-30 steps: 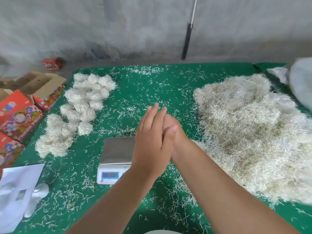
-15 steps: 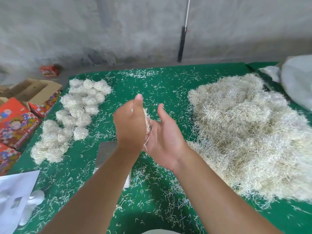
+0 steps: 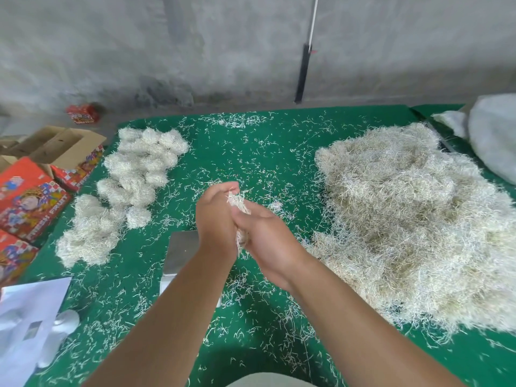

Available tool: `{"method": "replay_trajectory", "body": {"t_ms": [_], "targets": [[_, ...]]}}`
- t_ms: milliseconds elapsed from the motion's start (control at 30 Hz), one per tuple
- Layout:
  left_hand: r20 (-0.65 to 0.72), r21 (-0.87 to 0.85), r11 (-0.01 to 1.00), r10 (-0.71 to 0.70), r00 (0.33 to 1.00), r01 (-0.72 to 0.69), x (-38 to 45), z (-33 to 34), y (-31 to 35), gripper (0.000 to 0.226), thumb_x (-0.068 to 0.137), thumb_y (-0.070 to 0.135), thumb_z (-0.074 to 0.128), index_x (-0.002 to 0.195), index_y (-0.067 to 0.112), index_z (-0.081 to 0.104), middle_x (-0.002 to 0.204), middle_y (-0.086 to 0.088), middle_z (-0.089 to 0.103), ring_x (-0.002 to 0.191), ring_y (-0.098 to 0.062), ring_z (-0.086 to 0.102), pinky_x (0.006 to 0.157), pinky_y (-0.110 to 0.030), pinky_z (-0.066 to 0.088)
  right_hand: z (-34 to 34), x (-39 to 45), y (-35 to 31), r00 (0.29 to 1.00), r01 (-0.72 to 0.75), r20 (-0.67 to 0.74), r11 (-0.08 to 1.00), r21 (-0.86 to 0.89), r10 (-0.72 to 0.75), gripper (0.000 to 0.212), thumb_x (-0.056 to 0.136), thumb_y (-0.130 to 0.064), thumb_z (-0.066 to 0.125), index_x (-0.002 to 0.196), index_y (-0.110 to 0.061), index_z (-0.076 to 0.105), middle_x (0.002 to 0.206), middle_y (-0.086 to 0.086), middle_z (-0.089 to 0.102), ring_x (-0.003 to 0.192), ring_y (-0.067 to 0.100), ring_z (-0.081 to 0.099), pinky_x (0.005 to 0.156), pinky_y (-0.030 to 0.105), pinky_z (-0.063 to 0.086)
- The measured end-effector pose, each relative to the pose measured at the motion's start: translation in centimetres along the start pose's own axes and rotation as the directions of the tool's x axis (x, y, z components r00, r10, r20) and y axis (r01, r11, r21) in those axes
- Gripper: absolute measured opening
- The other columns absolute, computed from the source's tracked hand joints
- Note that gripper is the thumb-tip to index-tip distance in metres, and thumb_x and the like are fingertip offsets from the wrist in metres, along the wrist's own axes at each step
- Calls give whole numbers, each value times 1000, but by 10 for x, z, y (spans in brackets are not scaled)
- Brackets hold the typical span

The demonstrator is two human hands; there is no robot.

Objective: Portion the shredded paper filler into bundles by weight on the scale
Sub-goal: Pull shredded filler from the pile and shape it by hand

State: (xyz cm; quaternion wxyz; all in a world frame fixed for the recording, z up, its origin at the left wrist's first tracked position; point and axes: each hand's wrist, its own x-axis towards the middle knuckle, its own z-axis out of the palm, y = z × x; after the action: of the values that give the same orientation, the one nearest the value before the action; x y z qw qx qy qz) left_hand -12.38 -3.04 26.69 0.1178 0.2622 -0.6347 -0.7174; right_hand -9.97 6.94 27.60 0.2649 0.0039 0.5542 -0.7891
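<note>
Poking from the hands (image 3: 240, 227), pale filler wad (image 3: 237, 203) looks wispy.

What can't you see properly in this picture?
- Scale, head view: the left forearm covers its display, so no weight shows.
- Tuft: squeezed between the left hand and right hand, so its size is hidden.
- White bag: cut off by the right edge.
- Red boxes: cut off by the left edge.
</note>
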Motion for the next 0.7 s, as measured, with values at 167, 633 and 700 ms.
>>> {"method": "replay_trajectory", "body": {"t_ms": [167,633,700], "targets": [[359,118,992,-79,930,38,-5,-30,-11,48,88,75,50,128,50,59,128,24,56,117,2,53,108,-43,39,-7,7,19,982,-52,-185,993,-106,32,46,109,-27,57,152,-19,46,140,-7,65,106,3,61,112,40,46],[340,475,880,-211,916,27,69,-174,-120,71,70,41,89,131,39,55,123,-3,66,101,-22,70,87,-41,59,11,21,96,931,-348,-208,899,-265,299,28,108,-48,54,133,-36,57,144,-5,56,118,19,65,103,45,58],[204,527,847,-201,958,65,97,-192,-139,72,76,36,89,138,37,51,133,-4,58,104,-19,65,87,-39,53,6,19,111,896,-409,-304,870,-276,324,38,109,-46,53,143,-29,52,138,-4,61,116,19,68,102,46,58]]}}
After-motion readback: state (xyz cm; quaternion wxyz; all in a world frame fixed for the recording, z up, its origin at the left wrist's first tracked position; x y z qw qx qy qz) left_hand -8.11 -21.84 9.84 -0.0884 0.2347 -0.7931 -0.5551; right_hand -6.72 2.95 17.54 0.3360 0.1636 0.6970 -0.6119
